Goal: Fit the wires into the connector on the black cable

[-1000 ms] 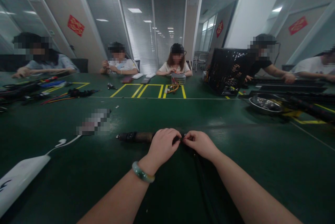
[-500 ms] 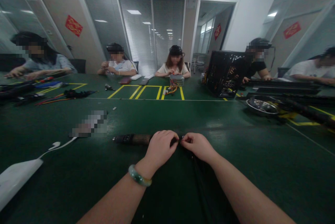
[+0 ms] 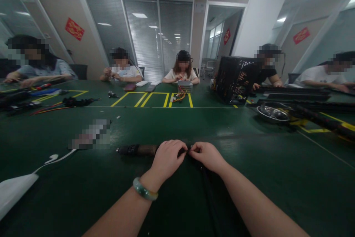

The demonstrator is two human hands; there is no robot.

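A dark rod with a brown grip section point(image 3: 146, 150) and a metal tip at its left end lies sideways on the green table. My left hand point(image 3: 169, 157), with a green bangle on its wrist, is curled over the rod's right part, thumb and fingers bent together. Close beside it, my right hand point(image 3: 206, 155) is closed in a pinch at the rod's right end; what its fingertips hold is too small and dark to make out. From under my right hand a long black strip point(image 3: 209, 196) runs towards me.
A phone point(image 3: 91, 134) with a white cable and a white sheet point(image 3: 16, 194) lie at left. Black and coloured cables point(image 3: 74, 102), a black computer case point(image 3: 233, 80) and a metal bowl point(image 3: 273, 114) stand further off. Several people work across the table.
The whole view has shifted slightly. My two hands have stayed together at the rod, with the right fingertips a little closer to the left hand.
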